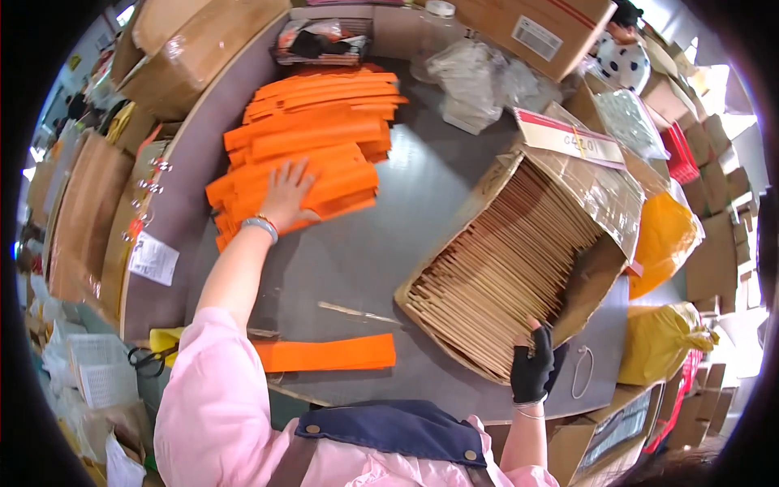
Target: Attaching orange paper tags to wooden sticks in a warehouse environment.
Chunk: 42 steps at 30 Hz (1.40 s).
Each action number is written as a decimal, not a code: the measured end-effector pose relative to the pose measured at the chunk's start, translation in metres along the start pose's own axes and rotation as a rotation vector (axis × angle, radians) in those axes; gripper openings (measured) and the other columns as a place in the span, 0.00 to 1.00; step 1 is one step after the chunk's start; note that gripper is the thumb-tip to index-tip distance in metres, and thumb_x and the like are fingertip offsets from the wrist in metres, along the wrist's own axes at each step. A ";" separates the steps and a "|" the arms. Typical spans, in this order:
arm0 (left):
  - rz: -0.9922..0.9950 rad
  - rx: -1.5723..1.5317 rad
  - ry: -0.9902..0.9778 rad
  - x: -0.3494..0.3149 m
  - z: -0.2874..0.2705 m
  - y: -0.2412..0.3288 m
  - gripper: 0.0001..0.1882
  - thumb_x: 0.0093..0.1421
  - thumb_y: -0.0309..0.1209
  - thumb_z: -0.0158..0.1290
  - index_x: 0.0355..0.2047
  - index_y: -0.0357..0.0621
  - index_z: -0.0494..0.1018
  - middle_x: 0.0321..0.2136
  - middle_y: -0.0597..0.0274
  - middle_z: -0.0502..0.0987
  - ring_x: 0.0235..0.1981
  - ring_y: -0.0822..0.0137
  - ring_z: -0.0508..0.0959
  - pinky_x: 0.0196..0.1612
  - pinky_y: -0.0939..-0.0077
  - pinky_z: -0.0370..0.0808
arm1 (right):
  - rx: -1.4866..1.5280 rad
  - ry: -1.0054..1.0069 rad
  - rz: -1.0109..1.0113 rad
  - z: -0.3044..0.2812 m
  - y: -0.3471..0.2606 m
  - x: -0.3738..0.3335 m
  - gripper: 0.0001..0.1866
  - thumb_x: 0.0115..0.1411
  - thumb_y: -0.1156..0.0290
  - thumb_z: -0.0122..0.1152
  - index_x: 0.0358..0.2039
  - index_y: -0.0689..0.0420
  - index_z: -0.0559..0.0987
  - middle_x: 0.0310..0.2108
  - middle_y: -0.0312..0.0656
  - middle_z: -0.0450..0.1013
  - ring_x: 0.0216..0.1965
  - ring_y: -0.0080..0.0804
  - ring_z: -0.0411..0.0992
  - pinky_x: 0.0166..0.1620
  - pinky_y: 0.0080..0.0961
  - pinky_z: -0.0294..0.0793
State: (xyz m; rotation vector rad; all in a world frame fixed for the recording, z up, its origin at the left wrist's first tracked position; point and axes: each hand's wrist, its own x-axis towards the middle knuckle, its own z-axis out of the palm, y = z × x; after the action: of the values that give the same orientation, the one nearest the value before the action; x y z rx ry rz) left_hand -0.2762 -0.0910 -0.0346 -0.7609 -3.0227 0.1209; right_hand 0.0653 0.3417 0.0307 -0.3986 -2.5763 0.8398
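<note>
My left hand (288, 195), bare with bands at the wrist, lies with spread fingers on a stack of flat orange strips (324, 130) at the left of the table. The strips fan out in several overlapping layers. On the right, my right hand (531, 365) wears a black fingerless glove. Its fingers curl over the near edge of an opened cardboard box (617, 264). Tightly packed rows of thin brown flat pieces (503, 260) fill most of that box. Nearer me lies a separate orange strip (329, 354), apart from both hands.
Scissors (150, 359) lie at the near left edge. Clear plastic bags (466, 81) and a transparent jar (430, 40) stand at the back. A large carton (535, 32) sits far right; yellow bags (665, 345) lie beyond the right edge. A raised board (187, 162) borders the table's left.
</note>
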 end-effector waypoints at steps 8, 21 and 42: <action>-0.097 0.179 0.192 0.045 -0.022 0.019 0.42 0.44 0.47 0.71 0.60 0.58 0.68 0.66 0.57 0.58 0.64 0.51 0.60 0.61 0.45 0.59 | -0.169 -0.193 -0.198 0.003 -0.010 0.018 0.23 0.52 0.74 0.68 0.50 0.60 0.76 0.46 0.51 0.73 0.48 0.53 0.71 0.52 0.39 0.71; 0.227 -0.715 -0.048 -0.163 -0.075 0.178 0.23 0.51 0.41 0.67 0.45 0.45 0.80 0.37 0.58 0.75 0.40 0.56 0.74 0.45 0.63 0.72 | -0.329 -0.280 -0.403 0.017 -0.004 -0.006 0.20 0.46 0.64 0.70 0.41 0.54 0.79 0.41 0.38 0.73 0.43 0.43 0.70 0.45 0.43 0.67; 0.175 -1.033 0.167 -0.200 -0.033 0.187 0.12 0.49 0.34 0.68 0.28 0.48 0.75 0.27 0.69 0.74 0.32 0.64 0.73 0.40 0.70 0.63 | -0.122 -0.578 -0.282 -0.001 -0.050 -0.022 0.16 0.52 0.78 0.60 0.43 0.52 0.79 0.30 0.47 0.73 0.34 0.50 0.72 0.38 0.43 0.72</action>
State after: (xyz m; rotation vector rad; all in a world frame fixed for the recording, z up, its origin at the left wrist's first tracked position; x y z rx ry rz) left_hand -0.0104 -0.0193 -0.0174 -0.9643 -2.6821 -1.4871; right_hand 0.0777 0.2945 0.0555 0.2128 -3.1164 0.7805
